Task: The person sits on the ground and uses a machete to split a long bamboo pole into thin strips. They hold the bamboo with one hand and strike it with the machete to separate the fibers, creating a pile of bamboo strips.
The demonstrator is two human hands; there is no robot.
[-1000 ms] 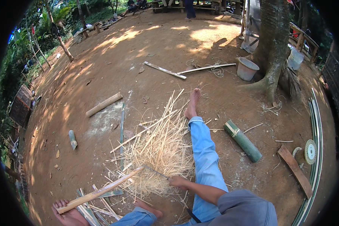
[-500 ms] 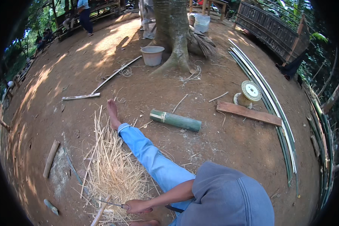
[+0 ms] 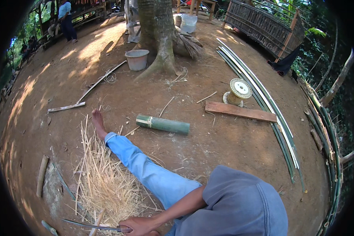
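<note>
Wrapped round the handle of a long, thin-bladed knife [image 3: 91, 225], my right hand [image 3: 141, 226] is closed at the bottom edge. The blade points left and crosses a pale split strip of bamboo [image 3: 96, 223], whose lower end runs out of the picture. Whether the blade touches the strip I cannot tell. Under and beyond them spreads a heap of pale shavings and thin strips [image 3: 110, 185], beside my stretched-out leg [image 3: 145, 165] in blue jeans. My left hand is out of sight.
Past my leg lies a green bamboo section [image 3: 163, 124]. Farther right are a reddish plank [image 3: 240, 112], a spool [image 3: 240, 89] and long bamboo strips [image 3: 259, 90]. A bucket [image 3: 137, 60] stands by the tree trunk [image 3: 161, 43]. A person [image 3: 66, 21] stands far left.
The whole view has swung rightward, so the scene sits farther left. My right hand and the knife are lower in the picture, and the blade lies flatter across the strip.
</note>
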